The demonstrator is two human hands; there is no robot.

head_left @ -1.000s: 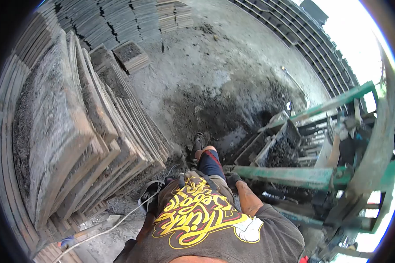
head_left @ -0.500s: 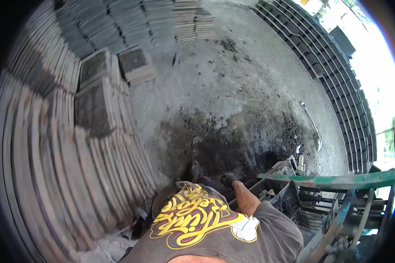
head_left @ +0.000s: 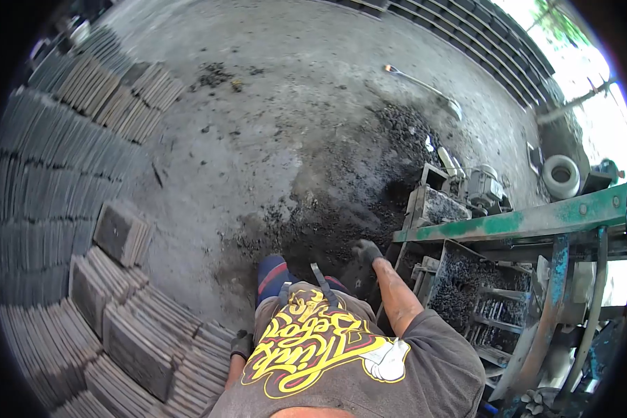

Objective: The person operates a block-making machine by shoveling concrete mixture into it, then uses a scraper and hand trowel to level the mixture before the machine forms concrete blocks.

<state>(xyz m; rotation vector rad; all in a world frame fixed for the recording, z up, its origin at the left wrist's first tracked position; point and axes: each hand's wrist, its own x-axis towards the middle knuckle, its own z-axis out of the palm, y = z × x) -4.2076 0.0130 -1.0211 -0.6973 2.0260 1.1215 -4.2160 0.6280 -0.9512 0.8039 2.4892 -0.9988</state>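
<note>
My right hand (head_left: 366,252), in a dark glove, hangs in front of my body beside the frame of a machine (head_left: 515,226). Its fingers are loosely bent and apart, and I see nothing in them. Low at my other side is my left hand (head_left: 242,344), also gloved, close to stacked flat boards (head_left: 195,348). It looks loosely open and holds nothing visible; part of it is hard to make out. Nearest to the right hand is the machine's bin (head_left: 460,279), with dark crumbly material in it.
Dark loose material (head_left: 341,230) covers the floor ahead. A long-handled tool (head_left: 425,87) lies beyond it. Grey stacks (head_left: 56,188) line the left, with a smaller board stack (head_left: 122,233) nearby. An electric motor (head_left: 484,187) and a white tire (head_left: 561,175) are at the right.
My view has swung to the right, so the stacks sit farther left and more of the machine shows. My left hand has come into sight; my right arm reaches farther forward.
</note>
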